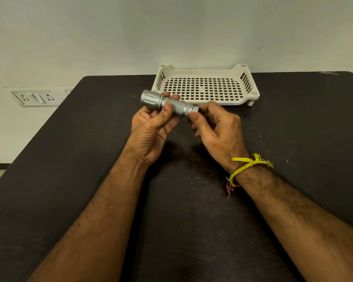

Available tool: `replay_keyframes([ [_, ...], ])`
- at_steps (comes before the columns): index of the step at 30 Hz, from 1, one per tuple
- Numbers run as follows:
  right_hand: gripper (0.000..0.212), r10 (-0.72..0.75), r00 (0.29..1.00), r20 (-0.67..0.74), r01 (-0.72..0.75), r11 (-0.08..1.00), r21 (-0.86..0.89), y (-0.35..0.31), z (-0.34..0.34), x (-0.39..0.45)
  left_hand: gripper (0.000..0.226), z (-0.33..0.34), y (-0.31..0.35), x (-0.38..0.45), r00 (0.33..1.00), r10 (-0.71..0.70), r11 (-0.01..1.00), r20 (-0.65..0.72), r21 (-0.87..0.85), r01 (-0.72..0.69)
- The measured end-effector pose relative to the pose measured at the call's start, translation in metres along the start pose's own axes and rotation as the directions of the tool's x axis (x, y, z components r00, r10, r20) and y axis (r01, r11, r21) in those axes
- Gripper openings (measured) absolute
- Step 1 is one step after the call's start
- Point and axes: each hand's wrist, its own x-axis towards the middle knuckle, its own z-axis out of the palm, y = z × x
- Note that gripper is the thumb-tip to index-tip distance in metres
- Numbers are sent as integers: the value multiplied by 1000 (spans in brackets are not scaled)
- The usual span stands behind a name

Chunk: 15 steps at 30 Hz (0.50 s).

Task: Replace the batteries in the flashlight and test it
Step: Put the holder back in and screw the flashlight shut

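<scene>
A silver metal flashlight is held level above the black table, its wide head pointing left. My left hand grips its knurled body from below, thumb across the front. My right hand pinches the tail cap end between thumb and fingers. No batteries are visible.
A cream perforated plastic tray with nothing in it stands just behind my hands near the table's far edge. A wall socket panel is on the wall to the left. A yellow thread is tied round my right wrist.
</scene>
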Motion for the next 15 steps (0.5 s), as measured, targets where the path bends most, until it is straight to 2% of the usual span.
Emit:
replay_keyframes([
  [2,25,21,1000,-12,-21,1000,16,0,-2,1,36,1,-1,0,1000,-2,1000,-9,1,2],
  [4,19,-25,999,-26,26,998,57,-2,-3,2,35,1,-2,0,1000,0,1000,-19,-6,0],
  [6,32,-84,996,-32,84,996,24,-3,-1,2,34,1,-2,1,1000,7,1000,-21,-5,-7],
  [7,30,-90,995,-35,90,996,7,-3,0,2,34,0,-1,1,1000,9,1000,-17,-3,-9],
  [9,17,-56,998,-37,56,998,-7,-2,1,1,34,0,-1,0,1000,9,1000,-4,5,-9],
  [12,28,19,998,-62,-19,1000,-3,1,-3,2,36,2,-3,0,1000,7,1000,-10,28,-7],
  [14,18,-2,999,-43,3,1000,27,0,-4,2,36,2,-3,0,1000,12,1000,-18,24,-11],
  [15,20,-12,1000,-26,13,999,32,-3,-4,1,35,2,-3,0,1000,14,1000,-21,24,-14],
])
